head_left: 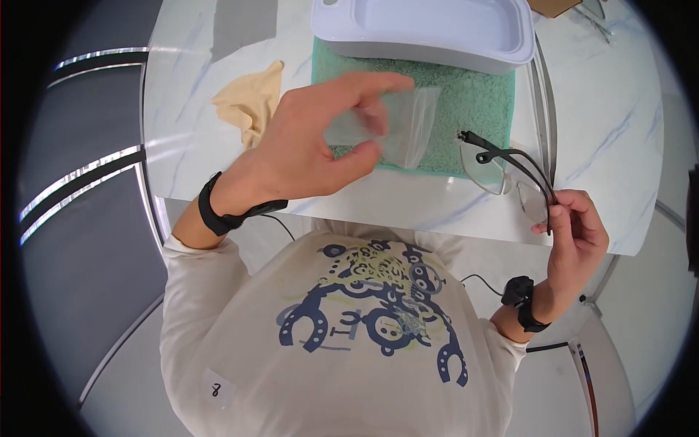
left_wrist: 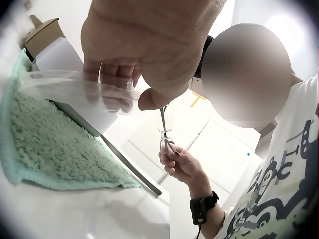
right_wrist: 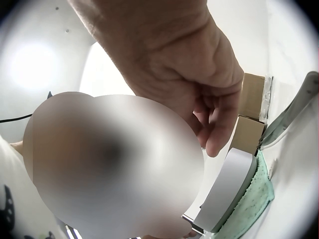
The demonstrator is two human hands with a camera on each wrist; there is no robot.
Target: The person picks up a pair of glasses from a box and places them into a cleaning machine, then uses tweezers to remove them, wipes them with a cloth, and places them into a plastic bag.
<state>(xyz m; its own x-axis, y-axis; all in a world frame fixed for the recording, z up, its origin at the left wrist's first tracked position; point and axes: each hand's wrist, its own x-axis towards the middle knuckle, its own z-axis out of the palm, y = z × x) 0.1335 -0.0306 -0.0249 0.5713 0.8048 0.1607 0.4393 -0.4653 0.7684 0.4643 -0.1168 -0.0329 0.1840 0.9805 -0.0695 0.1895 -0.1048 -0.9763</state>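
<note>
My left hand point(head_left: 313, 138) is raised over the green towel, holding a clear plastic zip bag point(head_left: 421, 127). Its fingers show through the film in the left wrist view, where the bag point(left_wrist: 55, 84) stretches out past the fingertips. Off to the right, my right hand point(head_left: 579, 226) pinches a pair of eyeglasses point(head_left: 518, 154) by the ends of the folded dark temples, near the table's front edge. The clear lenses point toward the towel. In the right wrist view a blurred patch covers the area beside the right hand point(right_wrist: 199, 84), hiding the glasses.
A white tub-shaped container point(head_left: 429, 54) stands on the green towel point(head_left: 477, 95). Left of the towel lies a crumpled beige cloth point(head_left: 251, 102), with a flat grey piece point(head_left: 244, 29) behind it. A grey strap point(head_left: 545, 109) runs along the right side; a cardboard box point(head_left: 553, 6) sits at the back.
</note>
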